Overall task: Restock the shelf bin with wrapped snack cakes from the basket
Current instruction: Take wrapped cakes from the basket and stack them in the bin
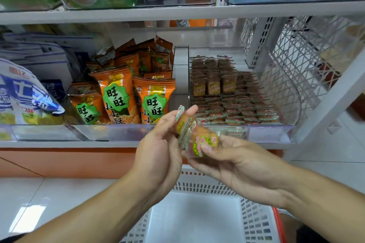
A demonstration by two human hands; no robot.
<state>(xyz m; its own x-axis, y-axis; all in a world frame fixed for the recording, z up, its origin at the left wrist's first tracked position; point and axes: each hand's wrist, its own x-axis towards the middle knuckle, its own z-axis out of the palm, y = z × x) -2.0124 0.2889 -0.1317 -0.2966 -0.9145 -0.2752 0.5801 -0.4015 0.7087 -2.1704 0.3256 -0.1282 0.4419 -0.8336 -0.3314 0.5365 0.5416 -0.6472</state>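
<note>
Before shelf bin (276,134), both hands pinch snack cakes (194,136), stack slanting upper-left to lower-right

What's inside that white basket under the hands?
The white basket shows only its bare white floor where visible; no snack cakes lie there. The arms and hands hide its near and far edges, so those parts cannot be checked.

A white metal shelf unit (177,14) stands on a glossy pale tiled floor (29,199) that mirrors bright overhead light. Its base panel (69,162) is orange. At the unit's right end, a perforated white upright (262,41) carries a lattice side panel (300,49).
</note>
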